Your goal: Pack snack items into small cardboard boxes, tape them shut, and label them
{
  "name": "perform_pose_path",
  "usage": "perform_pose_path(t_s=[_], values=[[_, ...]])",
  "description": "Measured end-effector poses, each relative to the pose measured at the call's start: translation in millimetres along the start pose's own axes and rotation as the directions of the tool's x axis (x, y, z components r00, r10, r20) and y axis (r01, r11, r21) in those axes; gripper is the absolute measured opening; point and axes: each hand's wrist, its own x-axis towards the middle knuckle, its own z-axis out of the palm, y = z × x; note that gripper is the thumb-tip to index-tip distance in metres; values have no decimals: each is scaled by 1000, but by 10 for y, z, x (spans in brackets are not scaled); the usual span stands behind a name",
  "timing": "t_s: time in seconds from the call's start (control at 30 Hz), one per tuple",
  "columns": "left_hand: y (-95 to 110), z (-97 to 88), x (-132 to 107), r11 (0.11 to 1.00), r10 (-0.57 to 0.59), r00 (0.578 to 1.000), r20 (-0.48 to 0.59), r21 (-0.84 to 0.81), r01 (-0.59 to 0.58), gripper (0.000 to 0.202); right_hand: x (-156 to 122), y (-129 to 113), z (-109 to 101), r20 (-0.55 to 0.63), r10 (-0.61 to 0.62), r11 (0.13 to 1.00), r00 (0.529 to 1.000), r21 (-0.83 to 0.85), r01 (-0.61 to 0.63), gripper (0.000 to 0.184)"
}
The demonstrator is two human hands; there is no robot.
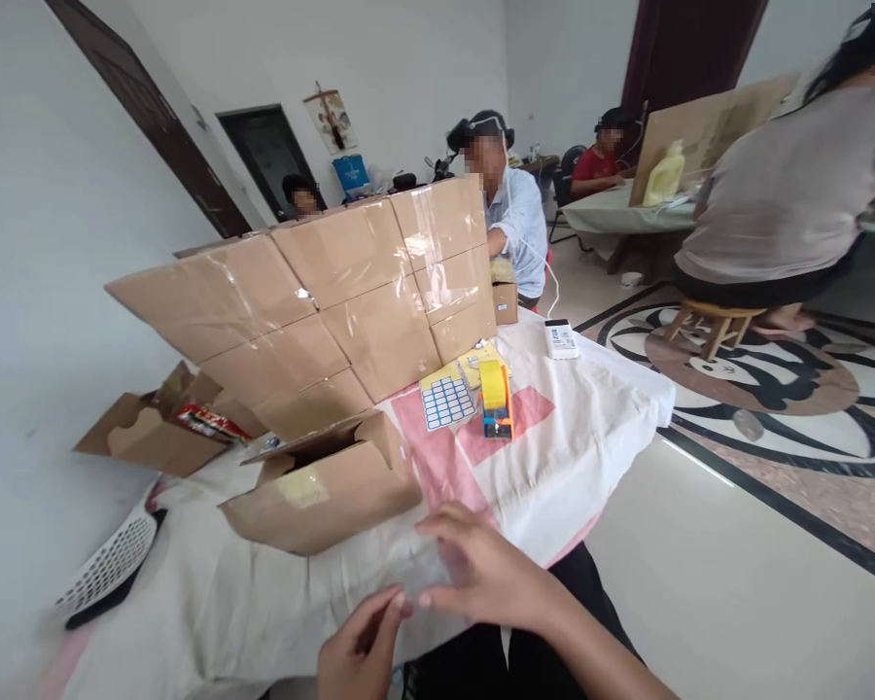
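Note:
My left hand (pixel 361 651) and my right hand (pixel 485 574) meet at the near edge of the cloth-covered table (pixel 598 418). Both pinch a thin clear piece of plastic or tape (pixel 427 574) between them; it is blurred. Just beyond them lies an open cardboard box (pixel 321 491) on its side. Behind it rises a stack of sealed, taped cardboard boxes (pixel 335 301). A yellow and orange tape dispenser (pixel 496 399) stands beside a sheet of blue-bordered labels (pixel 446 397).
Another open box with a red packet (pixel 160 423) sits at the left, a white perforated object (pixel 109 569) near the left edge, and a small white device (pixel 560 338) farther back. Several people sit at tables behind; one person on a stool (pixel 715 326) is at the right.

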Motion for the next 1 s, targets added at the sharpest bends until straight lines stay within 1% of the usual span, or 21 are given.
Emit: perform_pose_path(t_s=[0.03, 0.1, 0.13, 0.23, 0.33, 0.37, 0.4, 0.47, 0.53, 0.57, 0.6, 0.63, 0.67, 0.7, 0.73, 0.77, 0.8, 0.87, 0.9, 0.93, 1.0], values=[[48, 17, -25, 1000, 10, 1000, 21, -9, -10, 46, -10, -55, 116, 39, 13, 1000, 999, -16, -12, 44], [118, 21, -77, 1000, 23, 999, 23, -14, -22, 49, 37, -127, 250, 73, 27, 998, 997, -52, -24, 14], [133, 17, -104, 1000, 21, 1000, 5, -19, -21, 51, 76, -155, 280, 80, 20, 998, 997, -67, -15, 5], [65, 20, -194, 995, 8, 998, -60, -96, -14, 57, 157, -278, 292, 128, -65, 984, 990, -154, 84, 15], [-178, 32, -267, 986, -20, 997, -70, -167, 8, 78, 116, -550, 230, 191, -147, 946, 970, -259, 194, 20], [-278, 19, -275, 989, -19, 997, -78, -147, 8, 85, 89, -670, 190, 193, -165, 945, 967, -250, 211, 20], [-371, -11, -270, 995, -13, 995, -94, -102, 3, 87, 68, -797, 141, 183, -179, 949, 967, -226, 219, 19], [-488, -131, -198, 999, 31, 989, -148, 22, -28, 77, 81, -1038, 25, 135, -204, 955, 970, -190, 228, 15], [-448, -321, -24, 987, 115, 969, -217, 137, -86, 63, 200, -1220, -85, 102, -232, 941, 967, -227, 250, 14], [-357, -431, 107, 973, 179, 949, -259, 191, -132, 57, 301, -1279, -126, 89, -246, 930, 965, -258, 261, 16], [-225, -541, 264, 951, 257, 919, -299, 248, -186, 54, 425, -1317, -155, 87, -258, 921, 962, -279, 272, 18], [-62, -643, 444, 913, 370, 858, -356, 310, -266, 50, 564, -1337, -172, 93, -262, 917, 961, -288, 278, 21], [118, -730, 638, 857, 492, 778, -391, 373, -356, 49, 710, -1341, -178, 102, -261, 916, 960, -287, 280, 23], [299, -800, 837, 798, 583, 714, -387, 439, -414, 51, 856, -1334, -175, 113, -258, 918, 959, -280, 280, 25], [464, -850, 1031, 748, 637, 683, -357, 498, -438, 53, 996, -1320, -165, 127, -254, 922, 959, -267, 280, 26], [601, -881, 1208, 711, 663, 683, -308, 545, -444, 56, 1125, -1303, -150, 144, -250, 929, 958, -244, 279, 27], [703, -894, 1360, 672, 676, 704, -219, 576, -466, 59, 1242, -1284, -133, 163, -246, 939, 955, -205, 277, 30], [793, -880, 1571, 628, 669, 740, -75, 589, -509, 60, 1442, -1237, -89, 216, -234, 965, 948, -67, 253, 35], [787, -860, 1629, 622, 663, 748, -36, 584, -522, 57, 1531, -1207, -63, 244, -220, 975, 944, 13, 224, 37], [757, -837, 1661, 623, 660, 751, -28, 578, -527, 54, 1617, -1168, -33, 268, -200, 980, 943, 81, 184, 38], [659, -788, 1672, 645, 657, 751, -65, 564, -515, 49, 1791, -1062, 40, 300, -142, 985, 943, 140, 104, 35]])
